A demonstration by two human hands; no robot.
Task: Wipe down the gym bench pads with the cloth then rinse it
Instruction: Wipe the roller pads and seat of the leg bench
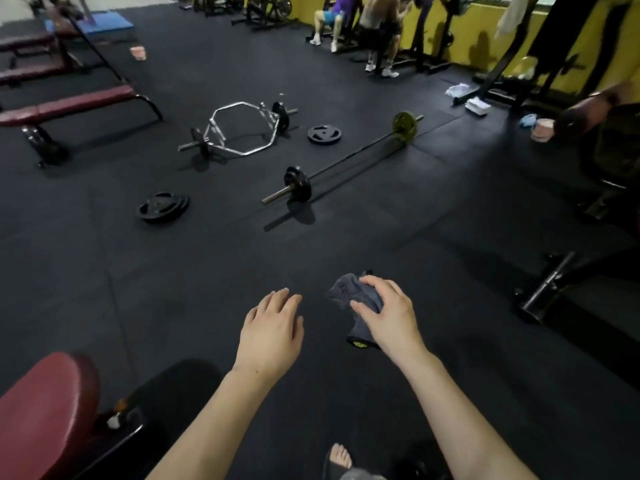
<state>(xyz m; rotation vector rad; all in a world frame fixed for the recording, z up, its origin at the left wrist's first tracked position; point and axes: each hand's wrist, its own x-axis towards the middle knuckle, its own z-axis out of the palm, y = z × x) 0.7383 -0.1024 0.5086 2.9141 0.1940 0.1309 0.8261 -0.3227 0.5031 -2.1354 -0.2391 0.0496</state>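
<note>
My right hand [388, 313] grips a bunched dark grey cloth [349, 295] in mid-air above the black rubber floor. My left hand [272, 327] hovers beside it, palm down, fingers relaxed and holding nothing. A dark red bench pad [45, 407] fills the bottom left corner, close to my left forearm. More red benches [69, 103] stand at the far left.
A barbell [343, 157] lies across the floor ahead, with a chrome hex bar [242, 131] and loose weight plates [162, 206] to its left. A black machine frame [554, 285] stands at the right. People sit at machines by the yellow wall [367, 26]. My sandalled foot [339, 459] shows below.
</note>
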